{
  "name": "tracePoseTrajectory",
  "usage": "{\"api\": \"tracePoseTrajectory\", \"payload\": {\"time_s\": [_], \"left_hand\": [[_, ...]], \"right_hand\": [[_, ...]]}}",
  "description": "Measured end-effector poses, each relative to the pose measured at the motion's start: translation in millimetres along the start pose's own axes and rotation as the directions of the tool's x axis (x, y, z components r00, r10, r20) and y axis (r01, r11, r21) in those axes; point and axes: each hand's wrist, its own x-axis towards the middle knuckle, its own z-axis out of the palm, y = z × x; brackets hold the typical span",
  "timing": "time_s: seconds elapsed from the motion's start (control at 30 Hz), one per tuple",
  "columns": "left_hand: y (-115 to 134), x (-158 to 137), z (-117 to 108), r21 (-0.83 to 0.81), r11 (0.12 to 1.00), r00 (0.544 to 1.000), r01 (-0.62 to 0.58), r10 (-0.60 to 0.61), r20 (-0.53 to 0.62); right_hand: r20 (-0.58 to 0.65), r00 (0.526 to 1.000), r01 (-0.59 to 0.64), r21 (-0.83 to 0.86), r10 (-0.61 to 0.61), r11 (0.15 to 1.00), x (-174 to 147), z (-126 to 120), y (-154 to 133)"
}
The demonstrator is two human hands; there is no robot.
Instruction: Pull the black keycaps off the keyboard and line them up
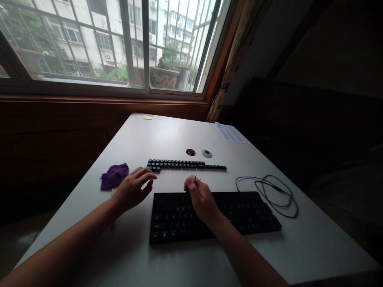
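Note:
A black keyboard lies before me, its far rows dark and seemingly bare of keycaps. My right hand is closed over its middle, gripping a thin wire keycap puller whose loop hangs toward the keys. The fingers cover most of the tool, and I cannot tell whether a keycap is caught in it. Beyond the keyboard, loose black keycaps stand in neat rows. My left hand hovers at their left end with fingers bent and apart, holding nothing visible.
A purple cloth lies left of my left hand, with a pale object partly hidden by that hand. A coiled black cable lies at the right. Farther back are a cable hole, its grey cover, printed paper and yellow notes.

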Motion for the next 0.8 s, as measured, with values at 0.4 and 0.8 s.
{"api": "tracePoseTrajectory", "payload": {"time_s": [0.4, 0.8], "left_hand": [[15.4, -0.3, -3.9, -0.045, 0.95, 0.918, -0.31, 0.311, 0.245], [12.4, -2.7, -1.1, -0.012, 0.941, 0.908, -0.338, 0.329, 0.258]], "right_hand": [[0.047, 0.989, 0.146, -0.129, -0.141, 0.981, -10.6, 8.1, 7.0], [0.066, 0.981, 0.193, -0.224, -0.183, 0.955, -11.8, 10.3, 4.9]]}}
